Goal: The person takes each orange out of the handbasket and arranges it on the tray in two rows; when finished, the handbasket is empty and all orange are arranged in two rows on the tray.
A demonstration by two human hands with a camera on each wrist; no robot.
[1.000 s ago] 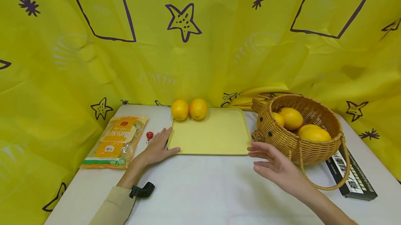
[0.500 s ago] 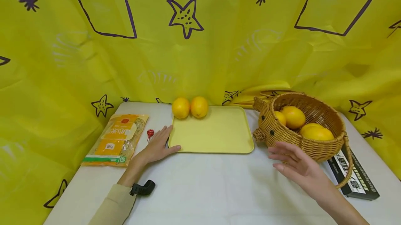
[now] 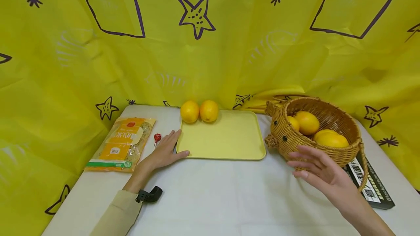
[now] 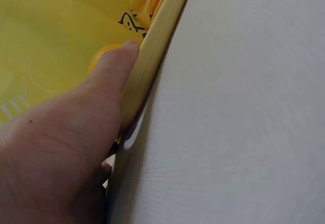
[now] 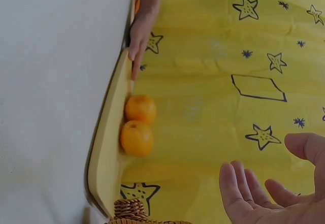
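Note:
A shallow yellow tray [image 3: 223, 141] lies on the white tabletop. Two oranges [image 3: 209, 111] sit side by side in its far left corner. My left hand [image 3: 165, 152] rests at the tray's left side, fingers extended along the edge and thumb across the near corner. In the left wrist view that thumb [image 4: 117, 66] lies against the tray's rim. My right hand [image 3: 323, 174] hovers in front of a wicker basket [image 3: 349, 154], holding nothing, its fingers loosely bent. Several yellow-orange fruits [image 3: 307, 123] lie in the basket, which has an animal face at its left end.
On the left lies an orange and clear food packet [image 3: 121, 141], with a red-wrapped lollipop [image 3: 157, 137] between it and the tray. A black box [image 3: 377, 188] extends from under the basket's right side. A yellow patterned cloth [image 3: 223, 53] hangs behind the table.
My right hand has moved right, away from the tray's near right corner, to the front of the basket. The left hand keeps its place on the tray. The head view has shifted slightly.

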